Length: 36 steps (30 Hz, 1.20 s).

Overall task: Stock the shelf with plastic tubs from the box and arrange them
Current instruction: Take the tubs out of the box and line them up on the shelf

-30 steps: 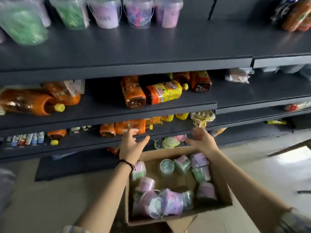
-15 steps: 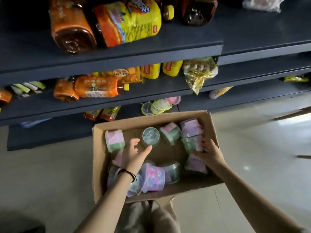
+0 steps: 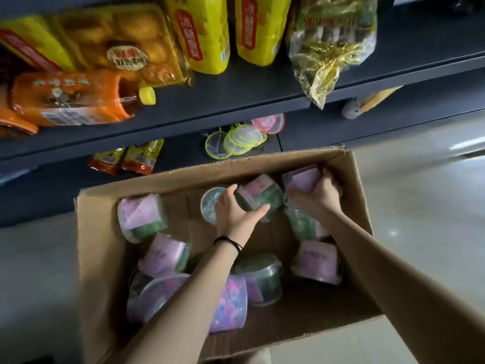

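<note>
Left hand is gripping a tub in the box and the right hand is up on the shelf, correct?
Not quite. The head view shows the right hand also in the box, gripping a lavender tub at its far right corner. The left hand does grip a green-and-pink tub.

Dark shelf (image 3: 236,101), upper level: orange bottle (image 3: 73,98) on its side, yellow cap pointing right. Two yellow packs (image 3: 202,35) side by side. Cellophane bag (image 3: 333,48) overhangs front edge.
Lower level (image 3: 315,132): yellow-rimmed mesh discs (image 3: 236,141) overlapping, pink-rimmed disc (image 3: 269,123) just beside. Two red-yellow sachets (image 3: 128,160) to left.
Pale floor (image 3: 420,206) below.
Cardboard box (image 3: 99,245): plastic tubs (image 3: 141,219) loose inside, mostly on sides. Box's own support hidden.
</note>
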{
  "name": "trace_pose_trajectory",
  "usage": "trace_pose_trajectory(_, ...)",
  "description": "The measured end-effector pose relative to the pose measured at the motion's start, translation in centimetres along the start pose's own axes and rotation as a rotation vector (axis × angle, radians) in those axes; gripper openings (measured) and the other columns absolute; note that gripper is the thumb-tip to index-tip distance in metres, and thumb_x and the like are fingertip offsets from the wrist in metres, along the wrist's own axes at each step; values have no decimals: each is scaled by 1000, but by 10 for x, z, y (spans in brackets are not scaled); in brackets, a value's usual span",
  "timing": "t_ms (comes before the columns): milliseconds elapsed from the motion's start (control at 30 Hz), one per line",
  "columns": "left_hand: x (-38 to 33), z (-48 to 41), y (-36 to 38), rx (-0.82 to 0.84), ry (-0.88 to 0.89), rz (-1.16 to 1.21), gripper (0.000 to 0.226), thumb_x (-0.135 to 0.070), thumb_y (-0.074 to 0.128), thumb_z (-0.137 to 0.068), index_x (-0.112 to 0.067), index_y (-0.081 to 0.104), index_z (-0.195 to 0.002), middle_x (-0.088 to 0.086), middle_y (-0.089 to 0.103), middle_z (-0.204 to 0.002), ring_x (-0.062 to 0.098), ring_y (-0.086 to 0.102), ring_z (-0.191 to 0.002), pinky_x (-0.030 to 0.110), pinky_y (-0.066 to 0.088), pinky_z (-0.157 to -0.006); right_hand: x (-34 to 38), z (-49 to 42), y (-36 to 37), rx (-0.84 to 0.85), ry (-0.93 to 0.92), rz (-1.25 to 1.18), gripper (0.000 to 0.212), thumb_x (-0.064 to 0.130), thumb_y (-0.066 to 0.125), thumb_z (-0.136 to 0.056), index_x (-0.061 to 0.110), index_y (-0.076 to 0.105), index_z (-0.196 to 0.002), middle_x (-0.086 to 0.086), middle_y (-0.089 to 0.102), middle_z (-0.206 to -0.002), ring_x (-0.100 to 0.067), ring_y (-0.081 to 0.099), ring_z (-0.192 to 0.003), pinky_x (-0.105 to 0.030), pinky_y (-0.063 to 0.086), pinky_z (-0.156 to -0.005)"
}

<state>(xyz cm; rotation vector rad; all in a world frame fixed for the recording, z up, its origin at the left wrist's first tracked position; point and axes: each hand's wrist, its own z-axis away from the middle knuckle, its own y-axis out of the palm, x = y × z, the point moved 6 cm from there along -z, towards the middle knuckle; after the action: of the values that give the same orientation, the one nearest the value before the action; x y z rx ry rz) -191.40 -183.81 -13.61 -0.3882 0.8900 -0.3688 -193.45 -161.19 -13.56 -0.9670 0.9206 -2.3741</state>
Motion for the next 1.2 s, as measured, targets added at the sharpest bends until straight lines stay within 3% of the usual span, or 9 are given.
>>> trace_pose_trajectory(200, -9, -33, 27, -37, 167, -288, 96, -47, 86, -62, -10, 42, -140, 9, 42, -141, 26, 36, -133, 34, 26, -109, -13, -32, 24, 112, 64, -37, 121, 47, 86, -61, 4, 16, -149, -15, 38, -147, -33, 35, -136, -43, 32, -111)
trace_pose_trajectory(333, -7, -43, 34, -101, 252, -535, 107, -55, 86, -53, -16, 38, -142, 6, 35, -143, 27, 33, -132, 41, 27, -105, -20, -46, 32, 140, 55, -31, 108, 55, 86, -57, 7, 36, -140, -13, 45, -140, -29, 45, -128, -39, 39, -105)
trace_pose_trajectory(467, -3, -44, 25, -92, 305, -693, 102, -50, 89, -48, -20, 45, -135, 5, 40, -135, 27, 38, -125, 39, 32, -99, -24, -46, 38, 176, 48, 91, 112, 64, 84, -47, 13, 37, -135, -11, 45, -136, -30, 46, -126, -38, 41, -101)
trace_pose_trajectory(633, 11, -42, 10, 168, 465, -973, 106, -54, 87, -45, -30, 41, -137, -3, 37, -140, 22, 33, -129, 39, 28, -101, -26, -38, 48, 327, 49, 159, 115, 59, 87, -46, 10, 35, -136, -11, 46, -135, -27, 48, -122, -37, 44, -98)
trace_pose_trajectory(800, 39, -33, 4, 509, 692, -1229, 107, -39, 88, -55, -43, 27, -144, -4, 16, -154, 24, 3, -146, 46, 5, -115, -17, -26, 58, 404, -13, 283, 109, 57, 86, -48, 15, 35, -135, -12, 44, -135, -30, 48, -122, -42, 45, -98)
trace_pose_trajectory(900, 45, -27, -6, 480, 685, -1202, 108, -32, 86, -60, -51, 21, -144, -3, 8, -157, 25, -5, -147, 48, 4, -116, -1, -20, 66, 412, -133, 357, 106, 52, 86, -51, 20, 33, -138, -12, 39, -134, -33, 43, -125, -41, 41, -101)
trace_pose_trajectory(967, 43, -20, -18, 328, 644, -1107, 111, -30, 86, -58, -49, 21, -147, 1, 13, -157, 29, 4, -146, 48, 15, -115, 8, -15, 72, 419, -214, 400, 110, 51, 86, -51, 26, 29, -142, -10, 37, -137, -34, 40, -128, -46, 37, -104)
trace_pose_trajectory(1033, 45, -8, -33, 161, 561, -853, 112, -26, 90, -52, -41, 32, -146, 6, 26, -151, 31, 22, -140, 46, 26, -112, 15, -11, 73, 404, -268, 382, 113, 49, 86, -50, 32, 27, -145, -9, 37, -139, -34, 38, -129, -49, 35, -106)
trace_pose_trajectory(1200, 78, 10, -42, 54, 200, -253, 92, -19, 93, -56, -7, 46, -134, 14, 44, -127, 26, 42, -120, 27, 34, -99, 18, 2, 72, 356, -274, 170, 122, 32, 92, -53, 25, 21, -151, -13, 34, -142, -32, 36, -132, -38, 33, -109)
